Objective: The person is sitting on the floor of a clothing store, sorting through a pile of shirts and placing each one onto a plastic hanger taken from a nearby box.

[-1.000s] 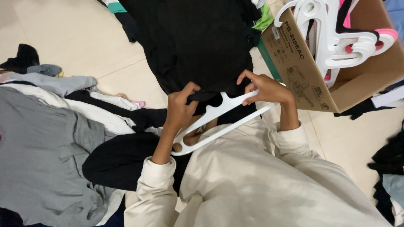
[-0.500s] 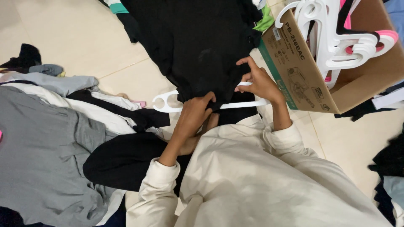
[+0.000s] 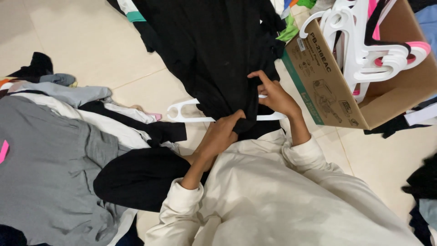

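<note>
A black garment (image 3: 214,50) hangs down over a white plastic hanger (image 3: 184,112) that lies level, its hook end sticking out to the left. My left hand (image 3: 223,134) pinches the garment's lower edge just below the hanger bar. My right hand (image 3: 273,95) grips the hanger's right end and the black cloth over it. Most of the hanger is hidden under the cloth. My cream sleeves (image 3: 255,196) fill the lower middle.
An open cardboard box (image 3: 332,86) at the upper right holds several white and pink hangers (image 3: 364,50). A pile of grey, white and black clothes (image 3: 50,155) covers the floor at the left. More dark clothes (image 3: 421,191) lie at the right edge.
The hanger swung from a slant to level and went inside the black garment. My left hand moved right from the hook end to the garment's lower edge.
</note>
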